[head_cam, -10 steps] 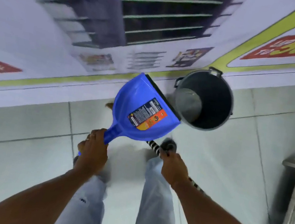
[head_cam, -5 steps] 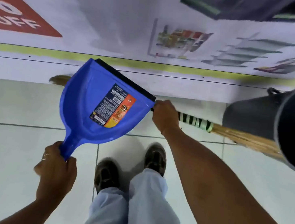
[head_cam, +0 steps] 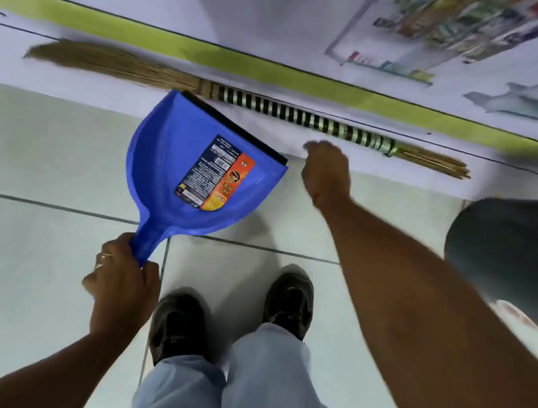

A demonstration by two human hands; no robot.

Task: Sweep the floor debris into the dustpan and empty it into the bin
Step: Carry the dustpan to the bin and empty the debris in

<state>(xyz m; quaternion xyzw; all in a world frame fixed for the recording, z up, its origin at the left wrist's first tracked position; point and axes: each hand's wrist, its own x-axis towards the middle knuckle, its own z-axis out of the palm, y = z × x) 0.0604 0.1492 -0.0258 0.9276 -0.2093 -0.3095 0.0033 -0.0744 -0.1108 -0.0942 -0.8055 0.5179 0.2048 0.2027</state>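
A: Where is the blue dustpan [head_cam: 179,170]?
B: Left of centre in the frame, its black rubber lip toward the wall and its printed label [head_cam: 217,175] facing up. The left hand [head_cam: 120,281], lower left of centre, has its fingers wrapped tight around the dustpan's handle, a ring showing on one of them.
A: And the broom [head_cam: 250,104]?
B: It lies along the base of the wall across the upper part of the frame, bristles toward the upper left, striped handle running right. Its bristle end sits just beyond the dustpan's lip.
A: The right hand [head_cam: 327,174]?
B: Centre frame, just below the striped handle and apart from it, fingers loosely curled and holding nothing.
A: The bin [head_cam: 512,258]?
B: A dark grey one at the right edge, only partly in view. Two dark shoes [head_cam: 288,305] stand on the pale tiled floor [head_cam: 19,272] at the bottom centre.
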